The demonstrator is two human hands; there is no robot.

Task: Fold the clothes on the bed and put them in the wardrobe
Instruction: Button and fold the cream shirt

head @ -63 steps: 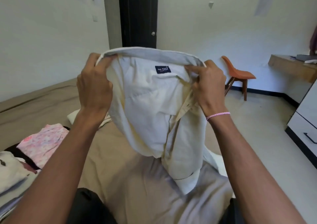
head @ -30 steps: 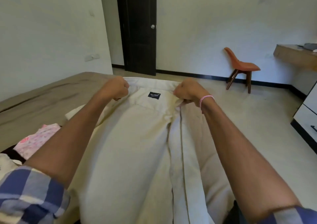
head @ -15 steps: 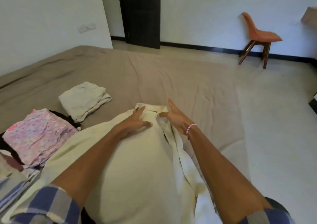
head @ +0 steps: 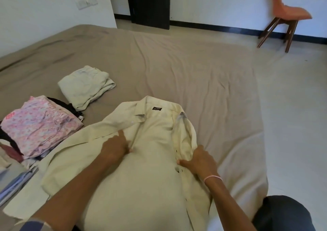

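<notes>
left hand [head: 115,148] and right hand [head: 200,161] grip cream shirt [head: 155,130].

Shirt [head: 152,160] on bed [head: 203,68], folded piles [head: 40,124] left, chair [head: 284,15] behind right

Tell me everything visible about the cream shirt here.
The cream shirt is a thin, woven-looking collared button-up with a dark neck label. It lies open, inside up, on the bed, collar away from the person, with one sleeve spread sideways and the other front panel bunched. The left hand pinches one front edge and the right hand grips the other.
</notes>
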